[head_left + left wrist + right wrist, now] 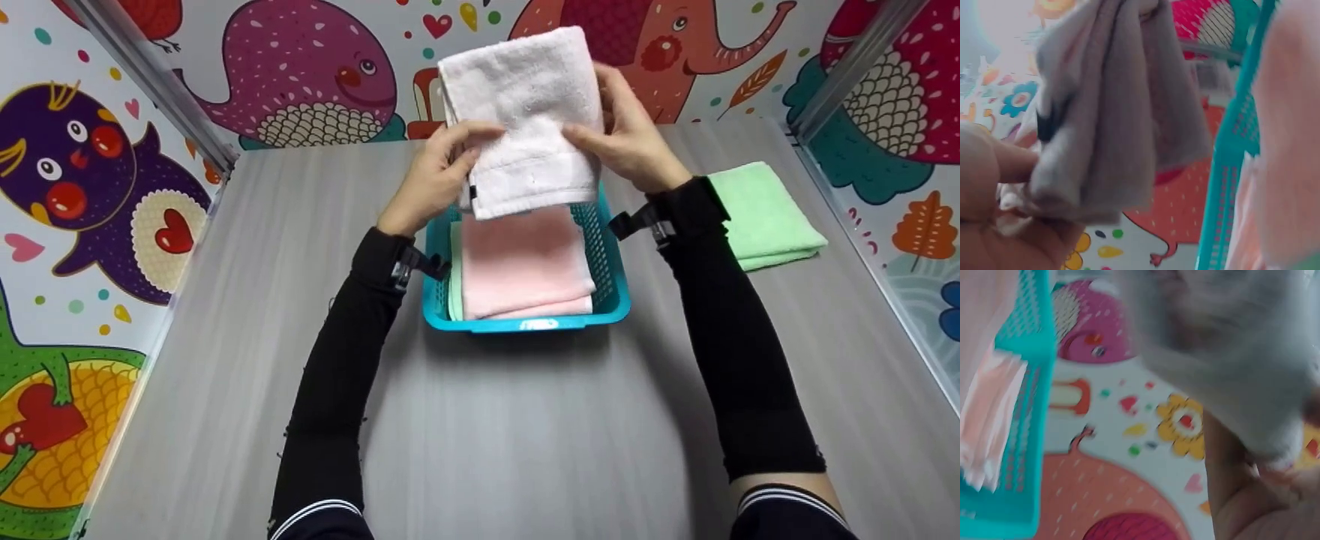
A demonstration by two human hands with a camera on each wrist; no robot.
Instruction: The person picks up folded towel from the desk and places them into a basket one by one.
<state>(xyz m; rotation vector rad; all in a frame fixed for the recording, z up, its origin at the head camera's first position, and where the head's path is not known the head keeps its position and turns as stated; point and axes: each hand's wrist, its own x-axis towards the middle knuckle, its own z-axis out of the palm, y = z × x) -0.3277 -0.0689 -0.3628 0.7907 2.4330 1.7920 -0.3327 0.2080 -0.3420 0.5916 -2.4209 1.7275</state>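
Note:
Both hands hold up a folded white towel (525, 97) above the far part of a teal basket (450, 324). The left hand (439, 172) grips its lower left edge, thumb and fingers on either side, near a small black tag. At the right edge, the right hand (630, 135) pinches the towel with its thumb in front and fingers behind. Inside the basket lies a folded pink towel (525, 262), with a strip of green towel (455, 277) showing along its left. The left wrist view shows the hanging layers of the white towel (1112, 124) from the side.
A folded green towel (769, 214) lies on the grey table (525, 427) to the right of the basket, beside the right wrist strap. Walls with cartoon animals (300, 67) enclose the table at the back and both sides.

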